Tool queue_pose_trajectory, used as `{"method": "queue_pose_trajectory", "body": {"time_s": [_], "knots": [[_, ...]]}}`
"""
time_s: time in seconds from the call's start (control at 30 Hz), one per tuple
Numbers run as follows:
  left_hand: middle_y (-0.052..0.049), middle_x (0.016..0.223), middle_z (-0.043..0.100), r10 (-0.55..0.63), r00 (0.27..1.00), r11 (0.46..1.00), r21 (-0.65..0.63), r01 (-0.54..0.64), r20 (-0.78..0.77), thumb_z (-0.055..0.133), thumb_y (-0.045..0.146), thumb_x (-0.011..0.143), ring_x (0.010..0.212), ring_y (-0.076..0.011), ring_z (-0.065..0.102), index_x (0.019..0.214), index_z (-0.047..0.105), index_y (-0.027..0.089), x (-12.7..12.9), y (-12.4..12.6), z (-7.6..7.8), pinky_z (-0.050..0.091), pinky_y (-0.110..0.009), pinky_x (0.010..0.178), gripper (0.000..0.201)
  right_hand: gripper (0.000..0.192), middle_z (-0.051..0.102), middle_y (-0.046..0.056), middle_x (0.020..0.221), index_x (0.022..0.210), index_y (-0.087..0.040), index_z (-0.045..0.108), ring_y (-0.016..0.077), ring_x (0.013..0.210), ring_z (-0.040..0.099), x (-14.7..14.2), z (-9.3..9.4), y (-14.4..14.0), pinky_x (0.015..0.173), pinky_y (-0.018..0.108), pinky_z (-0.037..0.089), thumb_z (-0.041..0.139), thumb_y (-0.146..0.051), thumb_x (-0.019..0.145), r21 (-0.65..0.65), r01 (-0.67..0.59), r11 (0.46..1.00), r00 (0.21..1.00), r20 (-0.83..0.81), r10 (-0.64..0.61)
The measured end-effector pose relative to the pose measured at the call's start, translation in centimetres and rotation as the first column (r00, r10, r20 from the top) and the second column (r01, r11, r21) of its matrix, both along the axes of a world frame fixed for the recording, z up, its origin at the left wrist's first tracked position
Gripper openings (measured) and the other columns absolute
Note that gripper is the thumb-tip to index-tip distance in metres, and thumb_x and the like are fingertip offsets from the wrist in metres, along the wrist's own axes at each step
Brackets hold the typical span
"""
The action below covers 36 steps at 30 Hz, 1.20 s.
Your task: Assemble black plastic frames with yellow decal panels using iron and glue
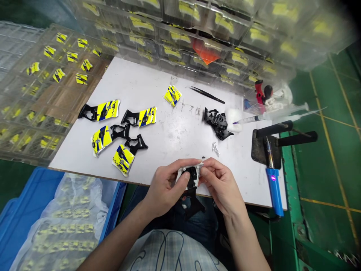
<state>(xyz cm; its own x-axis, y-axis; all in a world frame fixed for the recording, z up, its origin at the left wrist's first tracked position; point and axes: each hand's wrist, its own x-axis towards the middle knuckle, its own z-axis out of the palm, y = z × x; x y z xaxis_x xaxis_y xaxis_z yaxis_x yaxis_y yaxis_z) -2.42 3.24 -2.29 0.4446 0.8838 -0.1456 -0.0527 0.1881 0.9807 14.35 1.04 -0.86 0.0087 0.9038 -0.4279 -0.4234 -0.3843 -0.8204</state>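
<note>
Both hands hold one small part (191, 179) with a black frame and a whitish shell, at the near edge of the white table (169, 131). My left hand (166, 188) grips it from the left with thumb and fingers. My right hand (220, 182) pinches its right side. Several finished yellow-and-blue parts with black frames (107, 111) lie to the left on the table. A pile of bare black frames (217, 122) lies beyond the hands. One loose yellow shell (172, 95) rests farther back.
Black tweezers (207, 95) and glue syringes (270, 116) lie at the back right. A blue-handled soldering iron (273, 180) rests in a black stand (262, 145). Clear trays of yellow parts (56, 67) stack left and behind. A blue crate with a bagged load (70, 222) stands below left.
</note>
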Motion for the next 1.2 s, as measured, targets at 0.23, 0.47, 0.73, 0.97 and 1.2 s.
{"method": "queue_pose_trajectory", "body": {"time_s": [0.23,0.47,0.73,0.97,1.2], "knots": [[0.002,0.059,0.055,0.021,0.999,0.998,-0.053,-0.019,0.029,0.055,0.034,0.098,0.041,-0.0081,0.042,0.122,0.072,0.017,0.33,0.02,0.27,0.046,-0.017,0.039,0.034,0.021,0.069,-0.003,0.064,0.081,-0.023,0.075,0.0114,0.059,0.067,-0.1,-0.12,-0.08,0.061,0.019,0.056,0.088,-0.039,0.077,-0.001,0.019,1.0,1.0,0.005,-0.019],[0.002,0.06,0.055,0.027,0.999,0.999,-0.027,-0.027,0.023,0.054,0.032,0.099,0.044,-0.0083,0.042,0.122,0.072,0.021,0.38,-0.06,0.16,0.044,-0.016,0.042,0.032,0.019,0.064,-0.004,0.064,0.087,-0.024,0.076,0.0108,0.057,0.062,-0.18,0.04,-0.1,0.063,0.022,0.058,0.086,-0.038,0.079,0.008,0.025,1.0,1.0,-0.002,-0.025],[0.002,0.06,0.055,0.036,0.999,0.998,-0.044,-0.035,0.022,0.054,0.031,0.098,0.045,-0.0086,0.04,0.123,0.071,0.02,0.53,-0.06,0.22,0.042,-0.017,0.042,0.033,0.022,0.064,-0.002,0.067,0.087,-0.023,0.075,0.0124,0.057,0.06,-0.14,-0.17,-0.12,0.064,0.025,0.058,0.085,-0.041,0.079,-0.001,0.035,0.999,0.998,0.043,-0.035],[0.002,0.062,0.056,0.037,0.997,0.996,-0.081,-0.032,0.061,0.054,0.031,0.098,0.045,-0.0085,0.042,0.123,0.071,0.019,0.6,0.04,0.36,0.046,-0.017,0.042,0.032,0.018,0.066,-0.002,0.071,0.086,-0.025,0.076,0.0124,0.061,0.062,-0.05,-0.09,-0.07,0.064,0.023,0.057,0.084,-0.04,0.08,0.014,0.031,0.999,0.999,0.025,-0.032],[0.001,0.066,0.062,0.016,0.995,0.995,-0.1,-0.006,0.095,0.055,0.028,0.097,0.045,-0.0075,0.047,0.12,0.072,0.018,0.53,0.25,0.6,0.047,-0.015,0.042,0.03,0.023,0.066,-0.003,0.065,0.08,-0.023,0.074,0.0121,0.057,0.063,-0.08,0.07,0.12,0.062,0.023,0.057,0.088,-0.041,0.075,0.005,0.016,1.0,1.0,0.01,-0.016]]}}
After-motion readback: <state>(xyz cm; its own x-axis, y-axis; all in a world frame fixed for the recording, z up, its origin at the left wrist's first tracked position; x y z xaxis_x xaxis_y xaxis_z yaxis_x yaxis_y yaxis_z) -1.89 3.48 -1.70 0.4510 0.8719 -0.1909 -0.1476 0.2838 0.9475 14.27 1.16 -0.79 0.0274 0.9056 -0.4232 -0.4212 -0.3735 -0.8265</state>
